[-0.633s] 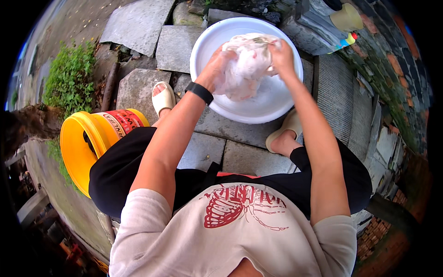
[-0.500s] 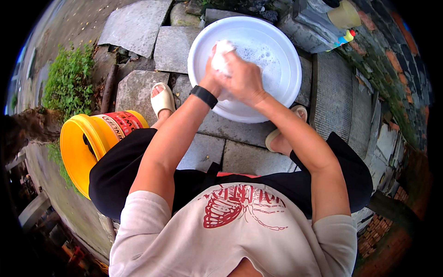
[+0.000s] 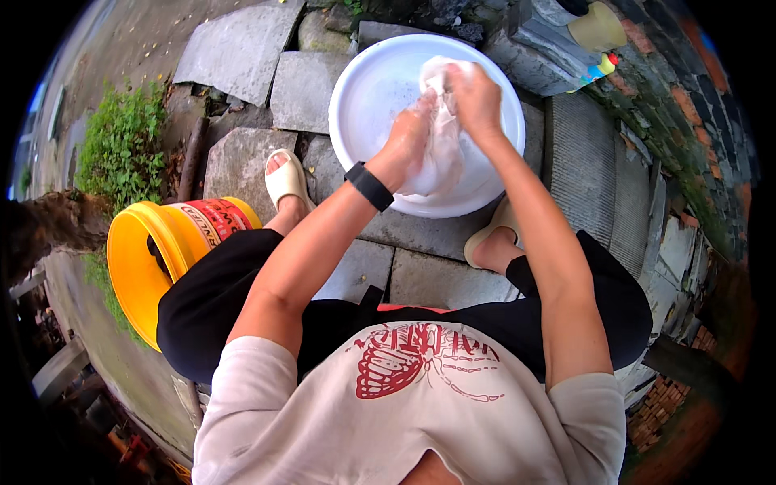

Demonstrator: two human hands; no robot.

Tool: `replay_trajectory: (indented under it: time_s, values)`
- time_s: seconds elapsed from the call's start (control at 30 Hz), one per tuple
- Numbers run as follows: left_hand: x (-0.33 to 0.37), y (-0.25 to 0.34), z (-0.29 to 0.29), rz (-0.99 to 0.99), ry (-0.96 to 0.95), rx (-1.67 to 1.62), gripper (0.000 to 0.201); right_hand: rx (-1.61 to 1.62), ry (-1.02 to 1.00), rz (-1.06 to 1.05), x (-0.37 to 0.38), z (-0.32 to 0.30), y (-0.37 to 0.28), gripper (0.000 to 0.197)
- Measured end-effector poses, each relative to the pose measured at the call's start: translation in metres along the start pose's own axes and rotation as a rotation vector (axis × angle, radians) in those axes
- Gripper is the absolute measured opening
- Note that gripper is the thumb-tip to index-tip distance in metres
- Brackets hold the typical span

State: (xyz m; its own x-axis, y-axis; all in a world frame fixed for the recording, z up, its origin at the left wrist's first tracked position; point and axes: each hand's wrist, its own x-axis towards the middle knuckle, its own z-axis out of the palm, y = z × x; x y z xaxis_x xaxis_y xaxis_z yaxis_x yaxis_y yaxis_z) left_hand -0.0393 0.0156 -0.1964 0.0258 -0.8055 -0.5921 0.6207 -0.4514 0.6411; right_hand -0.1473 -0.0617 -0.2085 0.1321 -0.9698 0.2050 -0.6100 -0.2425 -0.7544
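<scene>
Over a round white basin [image 3: 347,97] I hold a wet white cloth [image 3: 441,145], bunched at the top and hanging down toward the basin's near side. My left hand [image 3: 411,133], with a black band on the wrist, grips the cloth from its left side; the fingers are slightly smeared by motion. My right hand [image 3: 475,99] is closed on the cloth's upper part, higher and to the right of the left hand. Soapy water lies in the basin, partly hidden behind my hands and the cloth.
A yellow bucket [image 3: 133,267] lies tipped on its side by my left knee. My sandalled feet stand on uneven stone slabs [image 3: 311,89] either side of the basin. Beyond it at the right are a stone block [image 3: 537,56], a colourful bottle [image 3: 600,69] and a beige container [image 3: 598,28].
My hands, pressed together around the bunched cloth before, have moved right and apart. The cloth now stretches out and hangs lower between them.
</scene>
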Motion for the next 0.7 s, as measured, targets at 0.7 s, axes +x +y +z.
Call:
replay_trajectory:
  time_s: [0.7]
  values:
    - [-0.008,0.011,-0.001,0.011,0.060,-0.033,0.021,0.092,-0.017,-0.558,-0.032,0.008,-0.037,0.014]
